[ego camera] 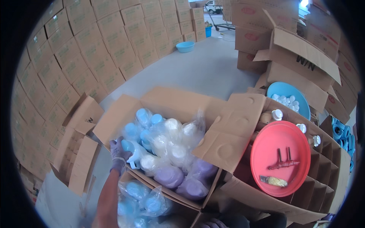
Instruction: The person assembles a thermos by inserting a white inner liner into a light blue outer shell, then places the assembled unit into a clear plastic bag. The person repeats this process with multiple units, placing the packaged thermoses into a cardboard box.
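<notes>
My left hand [119, 152], in a grey-purple glove, grips a light blue jug [136, 152] with a handle at the left edge of an open cardboard box [174, 98]. Blue, white and purple vessels fill that box, most wrapped in clear plastic; among them are a white one [178, 152] and a purple one [169, 176]. A second box below holds more bagged blue vessels [154, 203]. At the bottom edge only part of my gloved right hand [215, 223] shows, near my dark-clothed legs; its fingers are mostly cut off.
On the right, a red basin [273, 154] with a two-pronged tool [283, 164] and a wrapped-handle blade [273, 181] rests on a divided carton [316, 182]. Behind it stands a blue basin [303, 99] of white caps [286, 102]. Stacked cartons [111, 37] line the left.
</notes>
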Action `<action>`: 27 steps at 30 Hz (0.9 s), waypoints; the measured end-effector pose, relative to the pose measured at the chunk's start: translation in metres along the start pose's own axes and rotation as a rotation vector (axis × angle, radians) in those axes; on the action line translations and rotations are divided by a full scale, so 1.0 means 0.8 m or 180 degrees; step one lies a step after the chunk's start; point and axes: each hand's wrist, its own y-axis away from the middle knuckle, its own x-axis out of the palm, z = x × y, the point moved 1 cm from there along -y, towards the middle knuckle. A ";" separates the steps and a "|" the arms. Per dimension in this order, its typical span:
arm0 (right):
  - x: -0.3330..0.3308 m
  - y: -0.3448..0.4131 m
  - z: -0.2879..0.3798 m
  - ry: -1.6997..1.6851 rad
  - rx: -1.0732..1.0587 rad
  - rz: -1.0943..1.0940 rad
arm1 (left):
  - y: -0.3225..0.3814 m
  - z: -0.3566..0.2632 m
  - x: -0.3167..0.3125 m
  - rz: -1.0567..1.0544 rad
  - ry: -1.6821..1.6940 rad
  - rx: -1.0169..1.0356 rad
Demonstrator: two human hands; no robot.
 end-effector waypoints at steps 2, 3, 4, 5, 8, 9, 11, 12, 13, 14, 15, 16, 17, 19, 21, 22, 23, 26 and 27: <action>-0.001 -0.004 0.000 -0.0055 0.0007 -0.0346 | 0.042 -0.039 -0.078 -0.0452 0.0299 0.0699; -0.005 -0.003 0.002 -0.0094 0.0038 -0.0526 | 0.079 -0.050 -0.112 -0.0748 0.0389 0.1137; -0.019 -0.004 0.008 -0.0396 0.0035 -0.0863 | 0.122 -0.044 -0.138 -0.1130 0.0505 0.1527; -0.034 -0.004 0.010 -0.0649 0.0096 -0.1220 | 0.174 -0.052 -0.174 -0.1264 0.0431 0.1901; -0.035 0.019 0.006 -0.3610 0.0543 -0.1897 | 0.293 -0.049 -0.217 -0.1633 0.1320 0.3228; -0.043 0.027 0.007 -0.4514 0.0573 -0.2252 | 0.339 -0.083 -0.220 -0.1696 0.1846 0.3344; -0.044 0.063 -0.023 -0.5075 0.1027 -0.3054 | 0.440 -0.153 -0.221 -0.1797 0.2890 0.3529; -0.046 0.099 -0.039 -0.5096 0.1262 -0.3492 | 0.491 -0.090 -0.182 -0.0254 0.3386 0.3088; -0.081 0.141 -0.035 -0.5706 0.0819 -0.3867 | 0.534 -0.027 -0.127 0.1082 0.3859 0.2265; -0.086 0.163 -0.037 -0.5465 0.0817 -0.3852 | 0.545 -0.039 -0.139 0.1396 0.4171 0.1613; -0.092 0.184 -0.038 -0.5218 0.0836 -0.3866 | 0.547 -0.076 -0.164 0.1731 0.4444 0.0946; -0.107 0.206 -0.037 -0.4412 0.1182 -0.4027 | 0.546 -0.115 -0.187 0.2077 0.4705 0.0286; -0.113 0.230 -0.045 -0.4450 0.0989 -0.4380 | 0.548 -0.137 -0.199 0.2415 0.4908 -0.0365; -0.129 0.311 -0.067 -0.4191 0.1475 -0.4667 | 0.498 -0.118 -0.147 0.1100 0.2528 0.1483; -0.127 0.353 -0.093 -0.5065 0.0562 -0.4384 | 0.434 -0.162 -0.154 0.2260 0.4950 0.0118; -0.125 0.354 -0.086 -0.4897 0.0901 -0.4325 | 0.428 -0.219 -0.183 0.2110 0.4612 0.0746; -0.124 0.339 -0.077 -0.4496 0.1139 -0.3869 | 0.423 -0.285 -0.214 0.1941 0.4249 0.1354; -0.125 0.319 -0.040 -0.3359 0.0636 -0.2154 | 0.410 -0.437 -0.217 0.0912 0.3497 0.2682; -0.113 0.320 -0.042 -0.3430 0.0606 -0.1940 | 0.404 -0.482 -0.196 0.0227 0.2921 0.3366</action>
